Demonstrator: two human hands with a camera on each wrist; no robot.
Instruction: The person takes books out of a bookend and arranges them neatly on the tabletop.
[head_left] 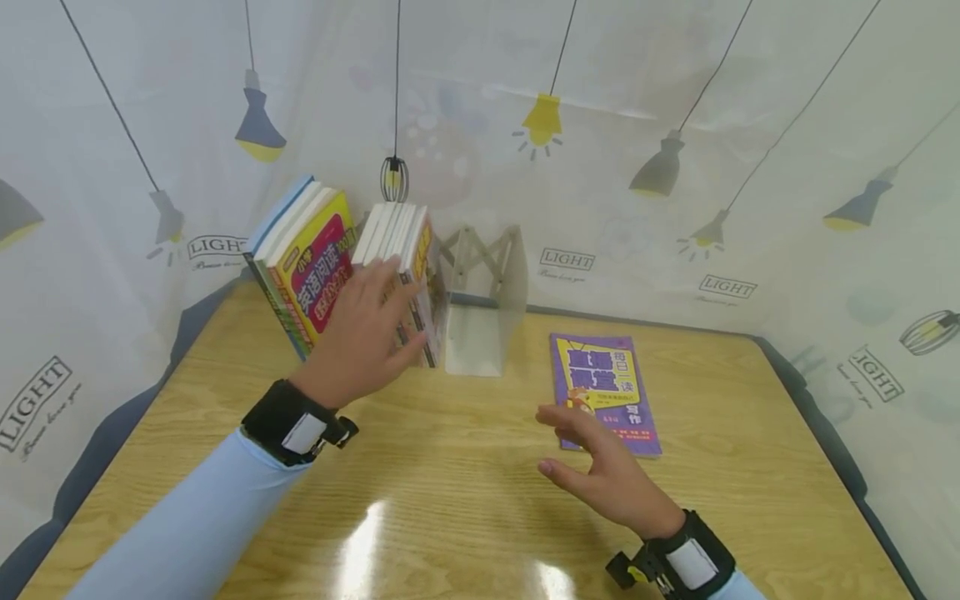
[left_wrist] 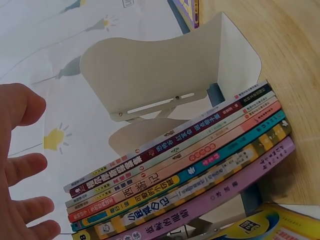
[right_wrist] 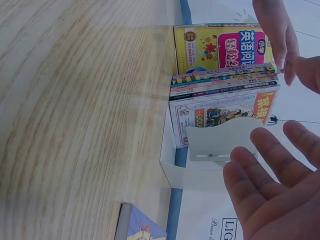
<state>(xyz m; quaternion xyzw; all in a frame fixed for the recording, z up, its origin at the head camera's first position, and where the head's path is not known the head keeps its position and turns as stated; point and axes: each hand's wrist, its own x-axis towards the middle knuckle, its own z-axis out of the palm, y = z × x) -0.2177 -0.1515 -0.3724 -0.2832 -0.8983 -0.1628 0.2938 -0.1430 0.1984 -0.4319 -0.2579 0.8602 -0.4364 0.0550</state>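
My left hand (head_left: 363, 337) is over a leaning row of thin books (left_wrist: 185, 172), its fingers spread. In the left wrist view a gap shows between the fingertips and the spines. The row leans in a white expandable book rack (head_left: 477, 346), whose right section holds no books. Left of the row, thicker books stand tilted, a yellow English reading book (head_left: 330, 242) facing outward. My right hand (head_left: 611, 479) hovers with loosely bent fingers near a purple book (head_left: 609, 379) that lies flat on the table. Nothing is in the right hand.
A wooden table (head_left: 450, 467) carries everything. Behind it hangs a pale curtain (head_left: 600, 50) printed with lamps, coming down to the table's back edge. Each wrist wears a black strap (head_left: 288, 421) with a small camera.
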